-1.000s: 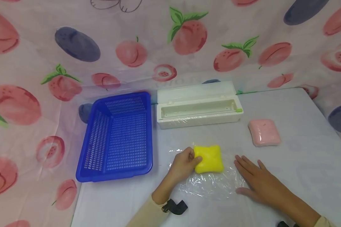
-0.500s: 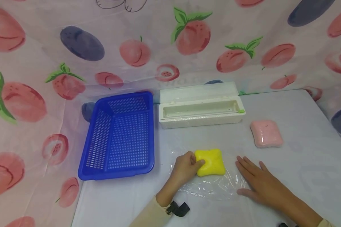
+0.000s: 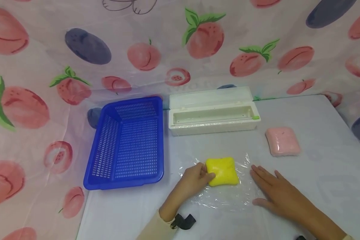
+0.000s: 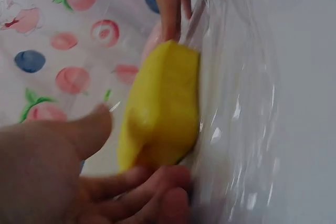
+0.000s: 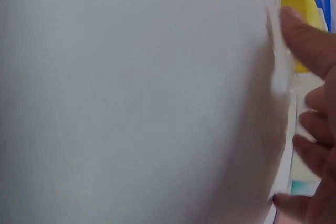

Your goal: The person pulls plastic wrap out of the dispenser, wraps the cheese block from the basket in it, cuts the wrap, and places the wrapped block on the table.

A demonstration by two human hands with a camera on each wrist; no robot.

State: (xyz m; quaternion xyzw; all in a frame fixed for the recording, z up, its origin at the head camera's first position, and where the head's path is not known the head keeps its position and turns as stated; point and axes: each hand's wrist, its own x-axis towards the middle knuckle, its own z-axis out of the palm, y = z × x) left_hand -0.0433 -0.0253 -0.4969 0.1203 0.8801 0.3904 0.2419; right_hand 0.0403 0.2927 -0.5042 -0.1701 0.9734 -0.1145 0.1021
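My left hand [image 3: 195, 180] holds a yellow pillow-shaped block [image 3: 222, 171] by its left edge, thumb over the top. In the left wrist view the block [image 4: 160, 108] shows its thick side, with curled fingers [image 4: 163, 187] at its near end. Under and around the block spreads a crumpled sheet of clear plastic film [image 3: 219, 198]. My right hand [image 3: 277, 196] lies at the right edge of the film with its fingers straight and slightly spread. The right wrist view shows the thumb [image 5: 304, 38] of this hand near the yellow block.
A blue perforated basket [image 3: 161, 140] stands at the left. Behind the film is a long white box [image 3: 214, 127] with its clear lid [image 3: 210, 96] raised. A pink block [image 3: 283, 141] in glossy wrap lies at the right on the white table [image 3: 327, 180]. Fruit-print cloth hangs behind.
The yellow block has shifted slightly down and to the right in the view, with the left hand still holding it. The right hand keeps its place on the film's edge. The camera moved a little.
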